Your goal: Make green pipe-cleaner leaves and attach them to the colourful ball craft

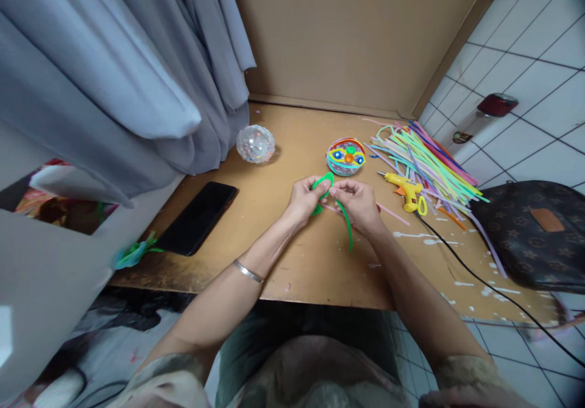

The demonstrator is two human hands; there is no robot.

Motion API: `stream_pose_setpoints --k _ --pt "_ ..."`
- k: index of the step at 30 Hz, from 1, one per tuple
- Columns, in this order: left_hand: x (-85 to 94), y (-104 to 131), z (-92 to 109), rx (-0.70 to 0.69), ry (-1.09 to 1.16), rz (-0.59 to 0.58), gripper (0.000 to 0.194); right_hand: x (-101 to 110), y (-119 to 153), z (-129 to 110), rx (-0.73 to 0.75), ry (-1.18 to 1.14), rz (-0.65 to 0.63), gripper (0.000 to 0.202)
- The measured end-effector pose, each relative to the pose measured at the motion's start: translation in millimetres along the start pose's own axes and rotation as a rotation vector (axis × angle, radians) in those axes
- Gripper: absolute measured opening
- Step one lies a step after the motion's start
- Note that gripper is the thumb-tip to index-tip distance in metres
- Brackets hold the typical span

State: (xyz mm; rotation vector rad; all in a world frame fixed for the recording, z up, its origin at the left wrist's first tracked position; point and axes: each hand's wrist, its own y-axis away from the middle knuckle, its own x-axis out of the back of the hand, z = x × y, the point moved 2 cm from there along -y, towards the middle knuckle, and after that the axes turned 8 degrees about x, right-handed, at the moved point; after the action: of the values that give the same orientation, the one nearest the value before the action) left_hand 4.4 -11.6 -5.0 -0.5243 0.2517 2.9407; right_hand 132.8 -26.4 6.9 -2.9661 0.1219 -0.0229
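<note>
A green pipe cleaner (349, 228) runs between my two hands over the middle of the table, partly bent into a loop. My left hand (307, 200) pinches its looped part. The fingers of my right hand (358, 202) are closed on the same strand, and its loose end hangs down below them. Just beyond my hands sits a round ball (346, 157) decorated with yellow, red and blue strips and small coloured circles. A pink pipe cleaner (393, 214) lies on the table, partly hidden by my right hand.
Right of my hands lie a yellow glue gun (406, 190) with its black cord and a heap of coloured pipe cleaners (425, 158). A brown bag (530, 237) is at far right. On the left are a clear ball (256, 144), a black phone (198, 218) and a grey curtain (173, 61).
</note>
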Motion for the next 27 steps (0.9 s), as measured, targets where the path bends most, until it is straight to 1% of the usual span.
stream_pose_setpoints --k 3,5,7,10,11,13,14,16,18,21,23,25,27 --pt "1.3 -1 3 0.05 0.067 -0.044 0.037 3 0 0 0.011 0.012 -0.098 0.028" --pt "3.2 -1 7 0.083 0.103 -0.07 0.034 7 -1 -1 0.065 0.072 -0.167 0.023" --pt "5.2 -2 10 0.132 0.117 -0.117 0.031 11 -3 -5 0.218 0.251 -0.186 0.016" --pt "7.4 -2 12 0.189 0.117 -0.225 0.029 16 -2 -12 0.506 0.603 -0.122 0.015" --pt "8.0 -1 13 0.198 0.112 -0.266 0.029 17 -1 -13 0.57 0.687 -0.098 0.016" --pt "9.0 -1 13 0.209 0.089 -0.343 0.03 18 1 -14 0.622 0.758 -0.078 0.018" --pt "9.6 0 12 0.215 0.073 -0.374 0.031 19 2 -14 0.616 0.748 -0.082 0.019" --pt "10.6 1 12 0.222 0.042 -0.413 0.035 19 3 -11 0.558 0.651 -0.102 0.02" --pt "11.1 2 12 0.223 0.02 -0.434 0.039 19 2 -9 0.46 0.485 -0.106 0.02" --pt "9.8 4 11 0.222 -0.019 -0.475 0.043 19 0 -8 0.304 0.214 -0.075 0.018" --pt "8.2 5 11 0.211 -0.058 -0.5 0.044 19 -1 -10 0.213 0.088 -0.075 0.021" --pt "6.9 6 10 0.186 -0.09 -0.495 0.043 19 -1 -12 0.153 0.015 -0.08 0.024" --pt "5.8 6 9 0.161 -0.111 -0.462 0.042 20 0 -15 0.134 -0.023 -0.069 0.027"
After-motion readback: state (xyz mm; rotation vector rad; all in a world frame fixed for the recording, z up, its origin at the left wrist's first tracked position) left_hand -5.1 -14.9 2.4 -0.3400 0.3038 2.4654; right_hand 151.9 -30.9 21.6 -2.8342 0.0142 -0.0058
